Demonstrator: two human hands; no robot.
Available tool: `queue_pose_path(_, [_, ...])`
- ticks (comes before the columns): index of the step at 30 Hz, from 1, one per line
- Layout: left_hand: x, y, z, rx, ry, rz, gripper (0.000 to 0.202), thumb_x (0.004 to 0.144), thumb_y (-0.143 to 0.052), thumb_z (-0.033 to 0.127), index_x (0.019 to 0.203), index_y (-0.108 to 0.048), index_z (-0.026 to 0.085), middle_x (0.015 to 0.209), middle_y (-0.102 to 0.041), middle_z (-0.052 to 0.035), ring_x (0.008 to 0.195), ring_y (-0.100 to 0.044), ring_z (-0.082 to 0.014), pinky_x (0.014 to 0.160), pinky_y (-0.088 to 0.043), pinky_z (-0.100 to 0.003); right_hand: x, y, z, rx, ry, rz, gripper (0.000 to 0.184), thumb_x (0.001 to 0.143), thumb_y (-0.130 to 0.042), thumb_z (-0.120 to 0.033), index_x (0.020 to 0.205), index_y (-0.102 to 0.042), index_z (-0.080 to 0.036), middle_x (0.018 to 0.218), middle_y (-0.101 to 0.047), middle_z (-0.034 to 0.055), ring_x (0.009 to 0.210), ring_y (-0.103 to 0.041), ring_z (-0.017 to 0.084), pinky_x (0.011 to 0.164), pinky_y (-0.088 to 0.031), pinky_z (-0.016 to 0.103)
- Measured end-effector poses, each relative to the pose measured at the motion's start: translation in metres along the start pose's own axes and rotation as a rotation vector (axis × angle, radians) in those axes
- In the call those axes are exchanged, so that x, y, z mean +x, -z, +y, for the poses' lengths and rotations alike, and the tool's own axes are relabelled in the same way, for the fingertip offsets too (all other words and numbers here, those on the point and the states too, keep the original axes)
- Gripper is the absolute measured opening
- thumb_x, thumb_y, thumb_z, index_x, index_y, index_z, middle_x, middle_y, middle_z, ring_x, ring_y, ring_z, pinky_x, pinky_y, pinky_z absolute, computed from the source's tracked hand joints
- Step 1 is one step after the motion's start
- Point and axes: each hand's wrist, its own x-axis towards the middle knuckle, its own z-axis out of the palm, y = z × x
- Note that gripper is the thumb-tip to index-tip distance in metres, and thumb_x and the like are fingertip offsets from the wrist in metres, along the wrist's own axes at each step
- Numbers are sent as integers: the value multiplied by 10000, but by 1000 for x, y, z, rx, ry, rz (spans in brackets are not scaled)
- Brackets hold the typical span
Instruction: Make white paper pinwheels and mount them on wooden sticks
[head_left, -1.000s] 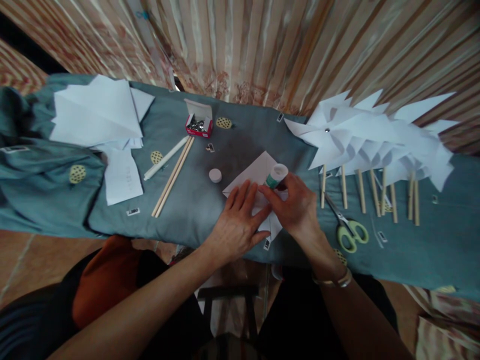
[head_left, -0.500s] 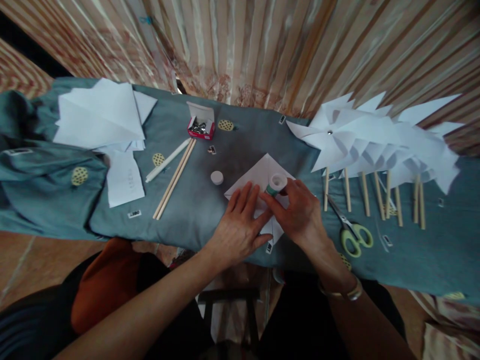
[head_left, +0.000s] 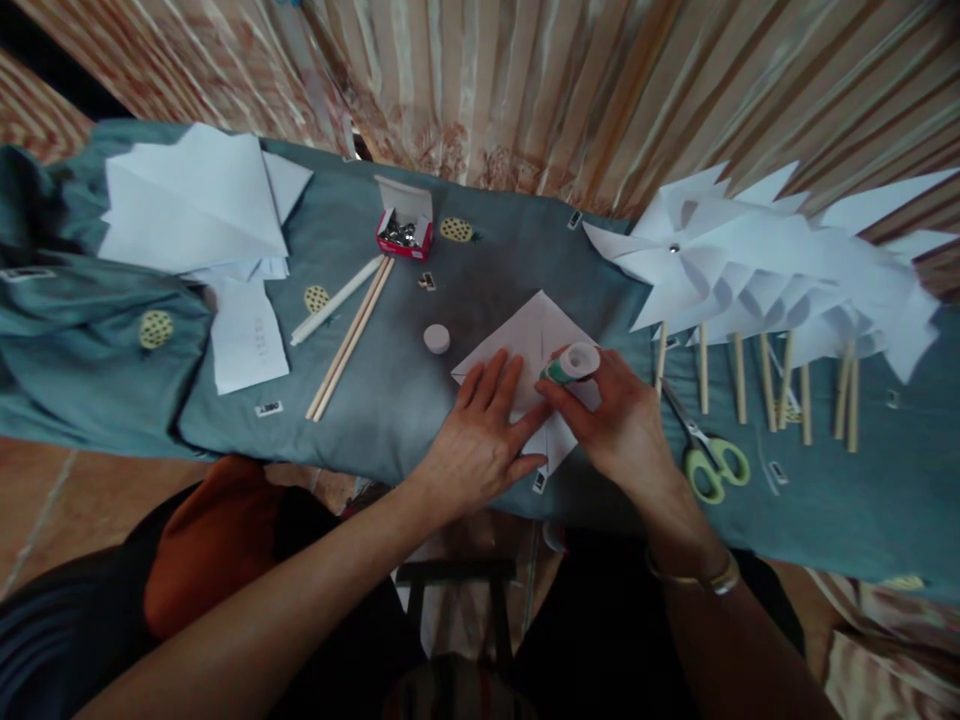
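Near the counter's edge (head_left: 375, 455), right fingers (head_left: 564, 403) had tilted the grasped green-white plastic glue stick (head_left: 571, 365), likely mid-stroke, left fingers (head_left: 489, 382) flat on white square paper (head_left: 521, 335).

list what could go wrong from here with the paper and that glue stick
The left hand presses on the white paper; if it eased off, the sheet might slide or crumple under the glue stick in the right hand.
The scissors lie near the right arm, so a sideways move might knock them.
The cap lies apart from the stick and could get mislaid, leaving the glue to dry.
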Motion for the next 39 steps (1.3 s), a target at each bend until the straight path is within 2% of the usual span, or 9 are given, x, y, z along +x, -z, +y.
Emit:
queue_pose_path(6, [0,-2,0,17,-8,20,640,841,-547,556,1372,-450,212,1554,-224,-192,1420,-186,-423,1100,-250,-614,-3,3,5,107,33,-21,223,843,-620,-328,1033,-613,-211,981,-667,76,962,-637,261,860,-511,432])
queue_pose_path(13, [-1,-2,-1,13,-7,9,631,843,-548,550,1373,-448,224,1554,-223,-192,1417,-199,-423,1095,-253,-616,-10,3,9,186,9,-34,221,860,-606,-291,1075,-597,-242,1059,-659,60,986,-635,245,867,-515,426])
queue_pose_path(19, [-1,-2,0,23,-8,15,663,836,-561,546,1397,-421,221,1553,-213,-204,1416,-189,-435,1093,-251,-619,-10,3,10,184,-20,-14,223,853,-617,-308,1063,-604,-236,1046,-666,56,974,-640,237,869,-511,410])
queue_pose_path(24, [-1,-2,0,22,-10,14,646,843,-551,547,1391,-424,228,1571,-183,-175,1427,-170,-413,1102,-245,-610,-10,3,9,153,-39,-7,223,849,-623,-330,1047,-611,-227,1016,-681,55,927,-650,228,839,-517,387])
queue_pose_path(31, [0,-1,0,27,-8,5,649,824,-577,548,1373,-460,223,1544,-250,-190,1417,-186,-431,1097,-257,-609,-9,0,16,189,-56,14,229,843,-624,-368,1036,-612,-245,1010,-678,47,927,-651,237,831,-512,398])
queue_pose_path(36, [0,0,0,10,-3,14,635,831,-561,557,1368,-459,234,1559,-239,-158,1428,-179,-403,1096,-263,-608,-6,-2,16,201,-82,21,225,838,-629,-363,1025,-614,-240,980,-687,39,907,-657,228,815,-520,381])
queue_pose_path(39, [0,-1,0,14,-4,11,636,829,-568,552,1364,-467,222,1553,-242,-178,1425,-178,-413,1093,-259,-614,-3,-1,14,192,-103,34,233,827,-643,-366,1023,-617,-242,972,-692,38,884,-662,222,815,-521,380])
